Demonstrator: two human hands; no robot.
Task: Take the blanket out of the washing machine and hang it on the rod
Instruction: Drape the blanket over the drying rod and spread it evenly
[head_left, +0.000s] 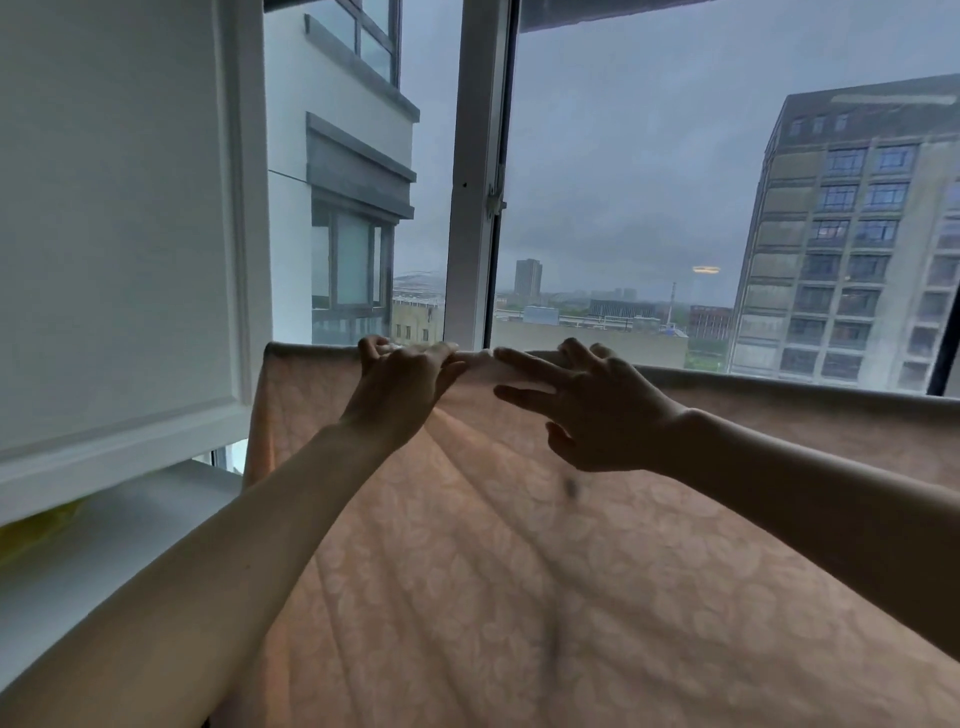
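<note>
Head view: quilted blanket draped at the window

I see my left hand (402, 387) pinching the top fold of the peach, leaf-patterned blanket (519, 571). My right hand (597, 410) has its fingers spread, touching that soft ridge just beside the left fingertips.

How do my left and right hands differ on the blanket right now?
The left hand grips the blanket's top edge with curled fingers; the right hand has its fingers spread and straight, only touching the fabric. The left sits a little higher than the right. Both are at the top fold, close together.
</note>
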